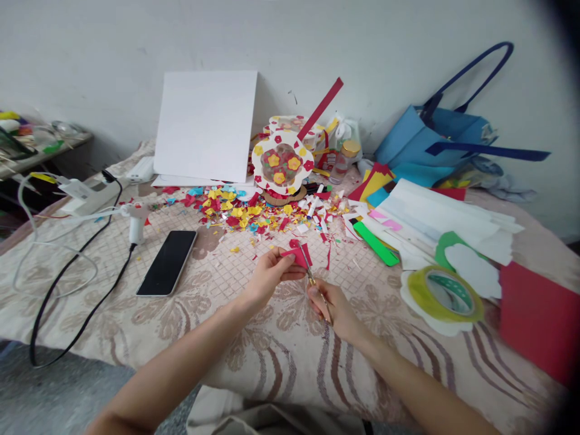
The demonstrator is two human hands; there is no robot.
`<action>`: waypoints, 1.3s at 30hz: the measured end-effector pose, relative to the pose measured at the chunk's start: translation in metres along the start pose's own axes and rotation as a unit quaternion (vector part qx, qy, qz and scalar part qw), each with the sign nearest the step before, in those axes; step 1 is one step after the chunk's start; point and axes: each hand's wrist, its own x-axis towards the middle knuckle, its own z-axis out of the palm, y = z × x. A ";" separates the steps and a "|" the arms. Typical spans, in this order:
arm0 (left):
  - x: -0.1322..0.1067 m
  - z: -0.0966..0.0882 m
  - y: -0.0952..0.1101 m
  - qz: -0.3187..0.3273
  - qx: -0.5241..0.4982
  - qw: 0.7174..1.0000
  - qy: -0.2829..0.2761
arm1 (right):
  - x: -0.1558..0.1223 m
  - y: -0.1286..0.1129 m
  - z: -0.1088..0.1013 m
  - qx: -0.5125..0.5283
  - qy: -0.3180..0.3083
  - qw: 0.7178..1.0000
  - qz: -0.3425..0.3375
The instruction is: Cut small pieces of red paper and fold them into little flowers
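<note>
My left hand [272,272] pinches a small piece of red paper [299,256] over the middle of the cloth-covered table. In my right hand [333,305] is a pair of scissors [310,278], its blades lying at the red paper. Whether the blades are parted is too small to tell. Beyond my hands spreads a heap of cut paper bits and small paper flowers [240,211] in red, yellow, blue and white. Behind the heap stands a round white paper piece [281,164] decorated with red and yellow flowers, with a red strip rising near it.
Left of my hands lie a black phone [167,263], a white glue gun [136,223] and cables. To the right are a green cutter [375,243], a tape roll [446,294], white sheets [448,211] and red paper [539,320]. A blue bag [408,139] and white board [206,127] stand behind.
</note>
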 end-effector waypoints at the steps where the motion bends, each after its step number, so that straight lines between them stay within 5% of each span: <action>1: 0.000 0.000 0.000 -0.001 0.000 1.000 -0.002 | 0.000 -0.001 0.000 0.000 -0.001 1.000 -0.003; 4: 0.000 -0.001 0.000 -0.003 0.005 1.000 -0.010 | 0.003 -0.005 -0.008 -0.015 0.015 1.000 -0.008; 7: 0.000 0.000 0.000 -0.011 0.017 1.000 -0.017 | 0.012 -0.009 -0.030 -0.171 0.077 0.982 -0.036; 12: -0.001 0.001 0.001 -0.037 0.072 0.997 -0.014 | 0.023 -0.007 -0.077 -0.500 0.218 0.838 -0.008; 16: -0.002 0.000 0.002 -0.043 0.136 0.990 -0.021 | 0.023 -0.004 -0.095 -0.529 0.249 0.810 -0.043; 18: -0.002 -0.001 0.001 -0.049 0.162 0.985 -0.038 | 0.021 -0.006 -0.095 -0.502 0.277 0.815 -0.087; 20: -0.002 -0.002 -0.001 -0.054 0.179 0.981 -0.056 | 0.020 -0.011 -0.089 -0.426 0.259 0.856 -0.138; 23: -0.003 -0.002 -0.005 -0.056 0.200 0.975 -0.084 | 0.016 -0.020 -0.072 -0.242 0.121 0.949 -0.164; 25: -0.003 -0.002 -0.007 -0.051 0.215 0.970 -0.103 | 0.013 -0.024 -0.060 -0.167 0.045 0.973 -0.155; 29: -0.005 0.001 -0.007 -0.049 0.225 0.967 -0.113 | 0.010 -0.023 -0.042 -0.151 0.034 0.977 -0.148; 35: -0.005 0.002 -0.008 -0.039 0.206 0.974 -0.091 | 0.009 -0.015 -0.029 -0.182 0.135 0.960 -0.164; 39: -0.001 -0.003 -0.008 -0.051 0.197 0.973 -0.111 | 0.011 -0.012 -0.029 -0.124 0.094 0.977 -0.144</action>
